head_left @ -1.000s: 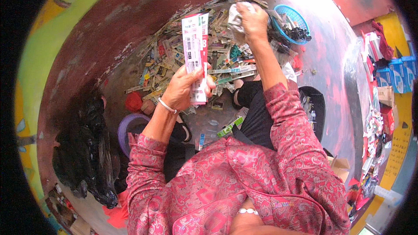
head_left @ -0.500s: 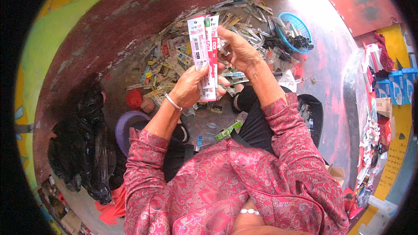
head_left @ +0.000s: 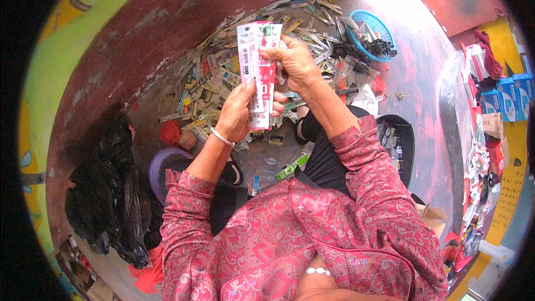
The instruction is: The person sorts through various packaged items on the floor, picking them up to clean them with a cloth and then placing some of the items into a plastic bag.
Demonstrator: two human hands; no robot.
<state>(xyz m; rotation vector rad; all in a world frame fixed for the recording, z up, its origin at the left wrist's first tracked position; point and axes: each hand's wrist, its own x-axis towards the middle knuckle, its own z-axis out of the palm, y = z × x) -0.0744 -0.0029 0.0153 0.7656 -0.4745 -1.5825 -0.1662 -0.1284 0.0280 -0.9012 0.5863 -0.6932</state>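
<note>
Both my hands hold a small stack of long, narrow printed cards (head_left: 246,53), white, pink and red, upright in front of me. My left hand (head_left: 237,112) grips the stack low down, its thumb across the front and fingers behind. Up at the right edge, my right hand (head_left: 301,64) is closed on the cards, thumb laid over the red one. Its lower fingers are partly hidden. Beyond the hands, a wide heap of loose printed strips (head_left: 214,86) covers the floor. A green strip (head_left: 292,166) lies by my lap.
A blue mesh basket (head_left: 380,20) stands at the far right, with black plastic by it. To my left are a black plastic bag (head_left: 106,189), a purple basin (head_left: 157,175) and a red ball (head_left: 170,132). A black tub (head_left: 407,139) sits beside my right leg. Blue boxes (head_left: 510,97) line the right.
My right hand has moved in onto the upper part of the cards, its thumb now over their front. The cards have spread differently in my left hand.
</note>
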